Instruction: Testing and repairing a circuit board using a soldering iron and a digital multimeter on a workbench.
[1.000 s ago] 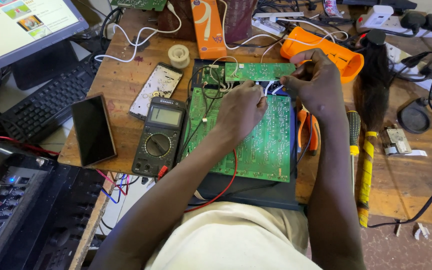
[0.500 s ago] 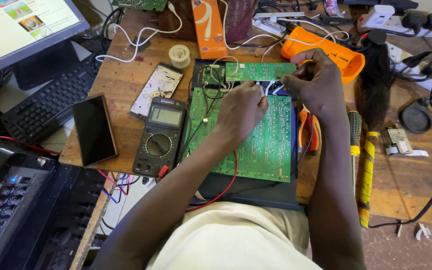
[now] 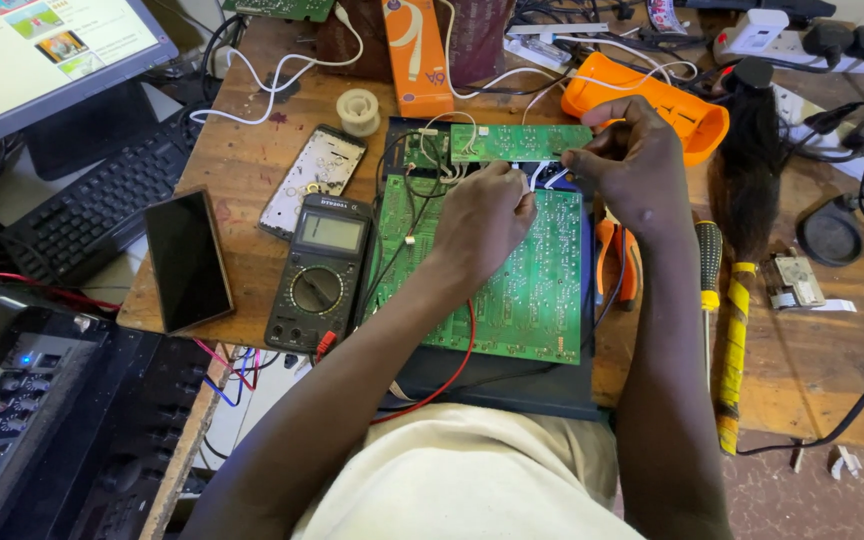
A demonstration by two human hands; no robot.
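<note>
The left hand (image 3: 482, 215) is resting on the big green board (image 3: 512, 285), fingers curled at its top edge near the white wires (image 3: 542, 175); whether they are pinching anything I cannot tell. The right hand (image 3: 632, 165) is pinching something small at the end of the small board (image 3: 517, 142), which is lying just above the big one on the wooden bench (image 3: 242, 160). A multimeter (image 3: 317, 270) is sitting to the left, with orange pliers (image 3: 617, 262) and a screwdriver (image 3: 709, 270) to the right.
</note>
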